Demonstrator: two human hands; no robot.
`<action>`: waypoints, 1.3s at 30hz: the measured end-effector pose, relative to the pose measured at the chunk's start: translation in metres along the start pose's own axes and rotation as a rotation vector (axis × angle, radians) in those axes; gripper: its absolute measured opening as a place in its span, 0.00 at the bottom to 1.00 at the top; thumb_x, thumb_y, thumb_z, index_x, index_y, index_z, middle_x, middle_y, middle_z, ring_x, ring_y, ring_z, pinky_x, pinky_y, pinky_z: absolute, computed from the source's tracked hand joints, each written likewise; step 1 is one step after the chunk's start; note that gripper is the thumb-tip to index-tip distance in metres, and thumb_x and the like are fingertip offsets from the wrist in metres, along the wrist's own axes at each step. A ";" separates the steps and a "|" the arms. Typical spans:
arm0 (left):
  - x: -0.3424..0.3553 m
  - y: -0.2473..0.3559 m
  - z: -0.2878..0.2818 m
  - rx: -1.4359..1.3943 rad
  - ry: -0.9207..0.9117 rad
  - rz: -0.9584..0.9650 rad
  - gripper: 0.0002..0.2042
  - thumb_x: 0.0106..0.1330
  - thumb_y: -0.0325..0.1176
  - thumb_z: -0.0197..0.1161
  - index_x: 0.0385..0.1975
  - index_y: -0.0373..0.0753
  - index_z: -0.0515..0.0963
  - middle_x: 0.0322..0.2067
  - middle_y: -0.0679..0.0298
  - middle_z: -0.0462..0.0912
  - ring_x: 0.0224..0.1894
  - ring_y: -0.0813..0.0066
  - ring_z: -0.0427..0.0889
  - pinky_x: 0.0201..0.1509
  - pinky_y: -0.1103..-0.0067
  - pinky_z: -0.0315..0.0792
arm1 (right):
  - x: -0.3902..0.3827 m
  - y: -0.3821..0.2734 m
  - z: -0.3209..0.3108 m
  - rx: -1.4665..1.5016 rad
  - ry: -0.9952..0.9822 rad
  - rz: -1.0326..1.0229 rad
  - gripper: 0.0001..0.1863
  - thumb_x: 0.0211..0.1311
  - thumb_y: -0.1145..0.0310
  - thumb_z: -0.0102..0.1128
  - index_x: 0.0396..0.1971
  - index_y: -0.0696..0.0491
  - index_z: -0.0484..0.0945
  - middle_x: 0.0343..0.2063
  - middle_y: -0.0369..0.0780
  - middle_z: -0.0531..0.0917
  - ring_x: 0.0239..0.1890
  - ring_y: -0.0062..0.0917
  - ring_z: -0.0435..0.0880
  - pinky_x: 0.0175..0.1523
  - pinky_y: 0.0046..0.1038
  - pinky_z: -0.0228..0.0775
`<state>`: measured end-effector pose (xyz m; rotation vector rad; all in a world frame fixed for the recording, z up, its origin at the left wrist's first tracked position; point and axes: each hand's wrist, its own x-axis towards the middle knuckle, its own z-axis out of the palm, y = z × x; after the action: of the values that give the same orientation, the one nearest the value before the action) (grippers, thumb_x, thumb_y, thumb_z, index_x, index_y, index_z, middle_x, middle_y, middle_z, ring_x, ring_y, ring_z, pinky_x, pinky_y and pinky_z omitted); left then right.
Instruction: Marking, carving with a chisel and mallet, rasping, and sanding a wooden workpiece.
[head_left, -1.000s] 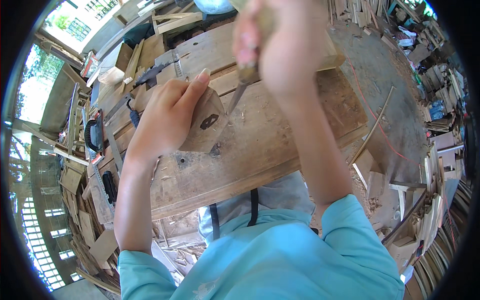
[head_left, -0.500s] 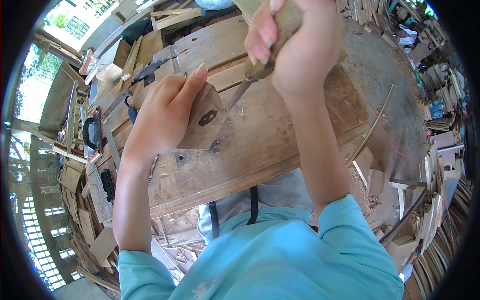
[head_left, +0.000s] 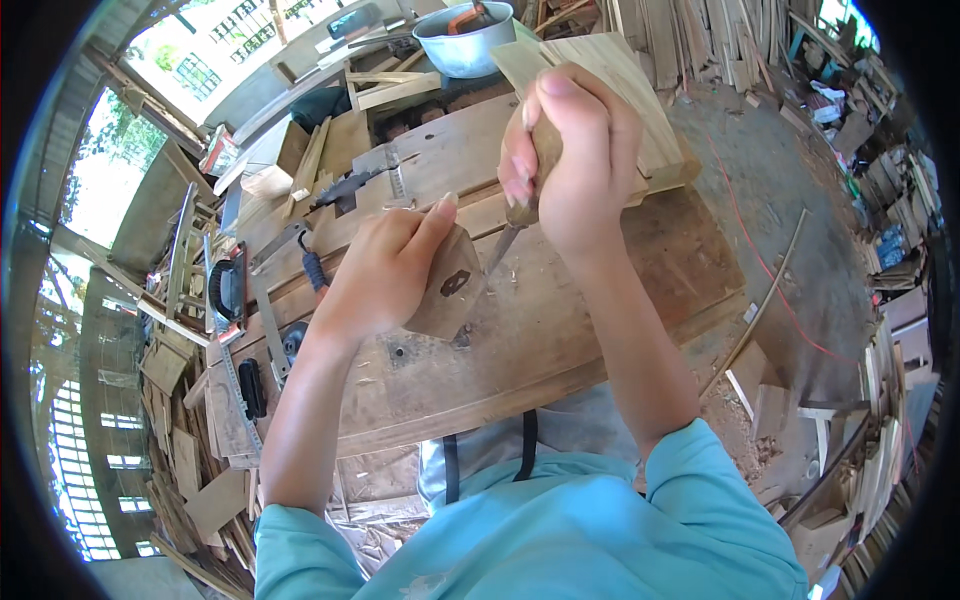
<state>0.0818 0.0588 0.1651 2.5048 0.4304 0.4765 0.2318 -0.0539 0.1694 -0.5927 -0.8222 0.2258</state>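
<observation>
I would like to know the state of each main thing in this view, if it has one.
Wooden block: held, dark mark on its visible face
Bladed tool: held, blade pointing down at the block's right edge; contact unclear
Left hand: closed on the block, thumb extended
Right hand: closed around the tool's handle
Metal pot: upright, uncovered, something orange inside
Workbench: scattered with wood shavings

Block toned light brown, marked by near-black patch. Tool handle coloured yellowish brown, blade dull grey. Bench coloured mid brown, streaked and blotched darker. Pale yellow board patterned with fine straight grain. Shirt coloured turquoise, pale print borne low on front. Grey cloth at lap crossed by black straps. Pot coloured silvery blue-grey, orange seen on object inside. Dark blue shown on wrapped handle. Grey floor crossed by red cord.
</observation>
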 end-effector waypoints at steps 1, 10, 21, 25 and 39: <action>0.002 0.001 -0.003 0.061 -0.119 -0.116 0.22 0.80 0.46 0.50 0.38 0.30 0.80 0.32 0.43 0.80 0.39 0.47 0.78 0.47 0.64 0.69 | 0.002 0.001 0.000 -0.013 -0.011 0.012 0.18 0.70 0.66 0.56 0.19 0.55 0.71 0.10 0.32 0.70 0.11 0.13 0.67 0.16 0.20 0.56; 0.004 -0.009 0.001 0.038 -0.093 -0.054 0.25 0.80 0.45 0.48 0.32 0.28 0.79 0.28 0.39 0.78 0.36 0.38 0.76 0.44 0.57 0.68 | 0.011 0.002 -0.005 -0.182 -0.043 -0.041 0.17 0.73 0.60 0.40 0.25 0.52 0.70 0.11 0.35 0.67 0.09 0.21 0.66 0.13 0.26 0.57; -0.005 -0.022 0.003 0.309 -0.006 0.254 0.14 0.79 0.37 0.49 0.53 0.39 0.79 0.31 0.48 0.79 0.38 0.45 0.79 0.44 0.59 0.71 | 0.013 -0.002 0.016 -0.167 -0.097 -0.003 0.16 0.72 0.59 0.43 0.26 0.53 0.69 0.11 0.37 0.66 0.09 0.22 0.63 0.15 0.26 0.57; -0.002 -0.019 0.002 0.229 -0.110 0.148 0.14 0.80 0.36 0.48 0.53 0.39 0.78 0.30 0.46 0.78 0.38 0.44 0.79 0.43 0.57 0.70 | 0.009 -0.008 0.001 -0.108 -0.041 0.070 0.16 0.72 0.58 0.44 0.26 0.53 0.69 0.11 0.37 0.66 0.09 0.22 0.63 0.16 0.27 0.59; -0.004 -0.023 0.002 0.263 -0.107 0.205 0.15 0.79 0.34 0.49 0.57 0.38 0.77 0.30 0.48 0.78 0.37 0.45 0.79 0.42 0.59 0.71 | 0.014 -0.001 0.012 -0.157 -0.139 0.001 0.17 0.73 0.60 0.44 0.26 0.55 0.68 0.11 0.38 0.68 0.09 0.22 0.65 0.16 0.26 0.59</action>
<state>0.0744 0.0748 0.1497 2.8307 0.2061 0.3812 0.2317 -0.0438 0.1846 -0.7307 -0.9804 0.2060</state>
